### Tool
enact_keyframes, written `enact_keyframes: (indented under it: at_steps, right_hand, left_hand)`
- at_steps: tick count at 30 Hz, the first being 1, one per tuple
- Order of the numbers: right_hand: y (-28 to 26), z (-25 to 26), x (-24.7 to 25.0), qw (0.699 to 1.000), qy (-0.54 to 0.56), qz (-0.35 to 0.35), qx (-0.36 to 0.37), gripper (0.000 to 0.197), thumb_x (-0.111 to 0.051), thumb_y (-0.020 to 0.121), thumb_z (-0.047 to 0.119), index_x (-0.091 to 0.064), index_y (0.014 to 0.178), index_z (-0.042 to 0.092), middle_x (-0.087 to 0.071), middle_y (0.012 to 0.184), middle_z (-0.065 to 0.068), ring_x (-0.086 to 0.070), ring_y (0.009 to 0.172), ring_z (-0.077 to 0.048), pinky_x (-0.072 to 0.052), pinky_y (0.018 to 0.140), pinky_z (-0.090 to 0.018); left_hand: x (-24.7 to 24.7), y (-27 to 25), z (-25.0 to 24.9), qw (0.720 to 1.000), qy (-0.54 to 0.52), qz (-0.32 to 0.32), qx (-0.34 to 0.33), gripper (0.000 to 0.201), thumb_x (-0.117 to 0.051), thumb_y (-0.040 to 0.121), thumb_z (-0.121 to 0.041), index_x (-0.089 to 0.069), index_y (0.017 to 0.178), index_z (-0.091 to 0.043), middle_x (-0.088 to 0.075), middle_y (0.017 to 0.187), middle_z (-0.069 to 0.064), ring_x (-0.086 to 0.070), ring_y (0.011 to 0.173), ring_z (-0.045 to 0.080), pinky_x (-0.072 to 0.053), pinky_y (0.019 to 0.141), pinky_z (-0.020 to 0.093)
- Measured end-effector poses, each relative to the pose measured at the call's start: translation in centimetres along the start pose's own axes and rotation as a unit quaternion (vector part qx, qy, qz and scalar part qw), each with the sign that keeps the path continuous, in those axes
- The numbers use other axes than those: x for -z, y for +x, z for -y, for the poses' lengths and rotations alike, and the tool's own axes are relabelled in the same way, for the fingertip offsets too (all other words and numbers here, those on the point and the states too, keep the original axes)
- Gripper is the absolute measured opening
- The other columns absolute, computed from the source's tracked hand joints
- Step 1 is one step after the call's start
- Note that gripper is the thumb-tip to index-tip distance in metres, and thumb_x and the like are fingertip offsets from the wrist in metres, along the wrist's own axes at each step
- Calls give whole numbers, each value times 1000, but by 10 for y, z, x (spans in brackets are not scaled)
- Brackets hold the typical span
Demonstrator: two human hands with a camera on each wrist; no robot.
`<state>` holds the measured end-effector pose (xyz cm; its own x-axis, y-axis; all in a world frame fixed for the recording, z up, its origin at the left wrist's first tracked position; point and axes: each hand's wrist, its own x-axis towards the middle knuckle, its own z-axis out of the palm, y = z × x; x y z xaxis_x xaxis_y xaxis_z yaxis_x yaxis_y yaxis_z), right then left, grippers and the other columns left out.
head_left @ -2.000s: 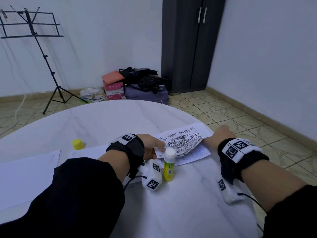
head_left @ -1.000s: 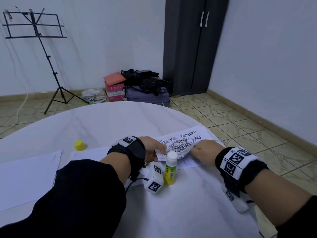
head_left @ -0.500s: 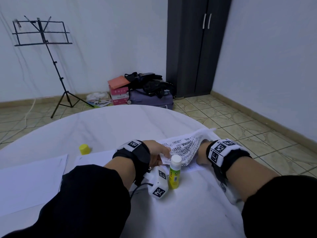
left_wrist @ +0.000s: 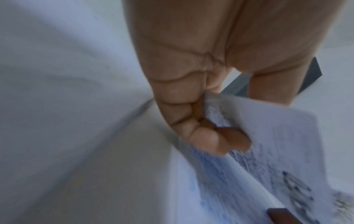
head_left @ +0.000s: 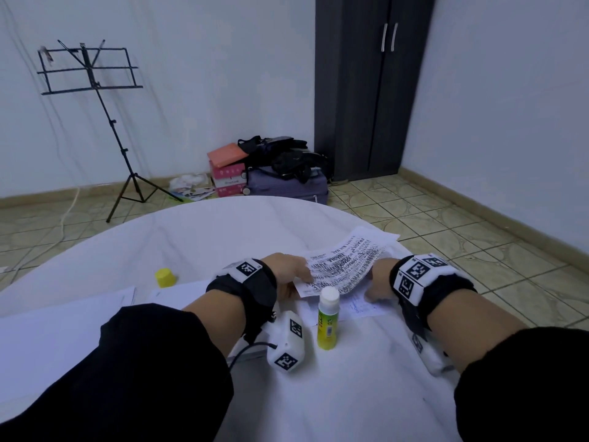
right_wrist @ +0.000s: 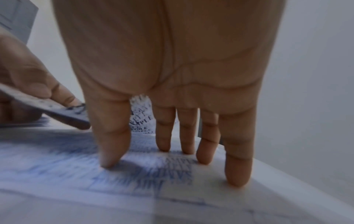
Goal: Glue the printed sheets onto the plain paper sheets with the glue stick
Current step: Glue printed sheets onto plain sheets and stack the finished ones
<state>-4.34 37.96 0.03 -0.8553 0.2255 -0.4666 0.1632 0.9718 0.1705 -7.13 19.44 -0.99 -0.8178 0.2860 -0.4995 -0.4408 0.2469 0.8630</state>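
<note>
Head view, centre of frame: the left hand (head_left: pixel 288 272) pinches the raised edge of the printed sheet (head_left: pixel 342 264); the right hand (head_left: pixel 379 283) presses flat-fingered on paper beneath; the sheet may crease, or topple the uncapped glue stick (head_left: pixel 327 319) just below it on the desk (head_left: pixel 197 237).

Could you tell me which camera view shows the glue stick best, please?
The head view: the glue stick stands upright and uncapped on the table, between the wrists, near the printed sheet. Neither wrist view shows it; they show only fingers and paper.
</note>
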Motion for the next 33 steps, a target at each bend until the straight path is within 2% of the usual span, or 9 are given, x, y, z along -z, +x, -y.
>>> enact_keyframes:
  at_steps: [3,5,9,13,17,20,24,30,33]
  right_hand:
    - [9,4,-9,1000,19,-4,0,36,-59,57,20,-64,92,14,-66,91,-6,-63,86,-28,-47,83,-34]
    - [7,5,-15,999,21,-26,-7,38,-63,69,23,-63,106,16,-64,110,-10,-61,99,-31,-48,87,-37]
    - [-10,6,-22,997,28,-68,-2,41,-51,93,27,-50,132,14,-52,135,-9,-50,123,-28,-42,101,-38]
    - [-24,6,-34,992,65,-107,-16,67,-41,90,40,-13,149,26,-38,146,-8,-37,131,-31,-34,106,-44]
    - [-65,11,-27,990,127,-63,17,87,-60,86,33,-5,152,23,-27,154,-5,-34,136,-25,-35,106,-33]
    - [-80,14,-27,983,180,-23,43,99,-74,77,30,-9,152,19,-24,155,-4,-31,138,-24,-33,105,-31]
    - [-83,21,-37,968,236,2,87,131,-83,38,50,-15,150,35,-26,154,2,-30,138,-22,-32,105,-33]
    - [-92,36,-43,923,360,2,136,69,-84,59,33,-56,121,27,-52,121,0,-43,126,-22,-29,99,-30]
    - [-92,40,-45,929,346,-33,131,50,-77,69,36,-62,114,21,-59,121,-4,-52,115,-23,-35,102,-33]
  left_hand:
    - [6,-7,-2,999,-20,-30,-34,57,-54,81,18,-49,132,-8,-57,123,20,-58,94,31,-53,49,28]
    - [12,-16,-3,996,-45,-50,-59,70,-54,82,19,-36,143,-10,-54,128,19,-59,96,29,-53,58,31]
    - [30,-42,1,988,-74,-91,-96,61,-52,84,19,-37,139,-2,-55,118,17,-57,72,20,-53,46,25]
    - [58,-81,19,982,-100,-125,-104,56,-51,85,19,-39,137,2,-58,104,15,-59,65,19,-53,43,24]
    - [86,-126,50,979,-107,-151,-89,49,-47,87,18,-45,132,-1,-55,91,10,-56,62,19,-50,42,21]
    - [99,-156,72,981,-105,-146,-69,40,-44,86,19,-54,119,0,-63,97,14,-61,68,23,-54,51,28]
    - [108,-188,99,993,-41,-102,-32,32,-42,88,17,-61,85,-9,-70,64,1,-65,53,12,-55,51,23]
    - [107,-212,125,985,158,-58,28,46,-63,72,-2,-56,117,-14,-63,93,10,-60,68,16,-45,61,22]
    - [103,-216,130,966,250,-61,27,59,-68,65,-14,-55,122,-17,-58,84,3,-52,68,15,-40,61,26]
